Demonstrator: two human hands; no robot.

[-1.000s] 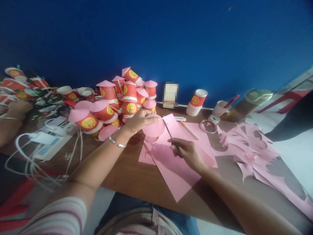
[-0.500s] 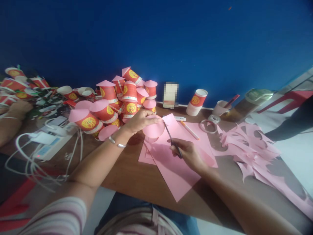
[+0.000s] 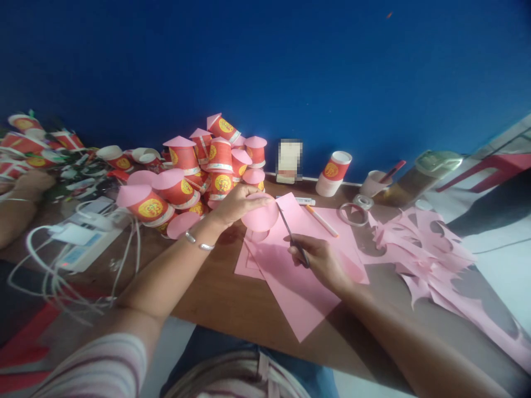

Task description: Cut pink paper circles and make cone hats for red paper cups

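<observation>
I see the left hand [image 3: 238, 205] pinch the round pink paper [image 3: 260, 216] and the right hand [image 3: 317, 254] grip the scissors [image 3: 293, 236]

The left arm slants up from the left, and its thumb and fingers squeeze the paper's top edge; I see the right hand curled round the handles, blades pointing up by the left thumb, with pink sheets [image 3: 298, 282] under it on the brown table [image 3: 211, 287], capped red cups [image 3: 219, 155] left, pink scraps [image 3: 427, 243] right

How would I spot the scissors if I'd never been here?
On the brown table, find the big pink sheet. Over it, the person's right hand grips the scissors, the thin dark tool, unlike the pale pen with orange ends nearby.
</observation>
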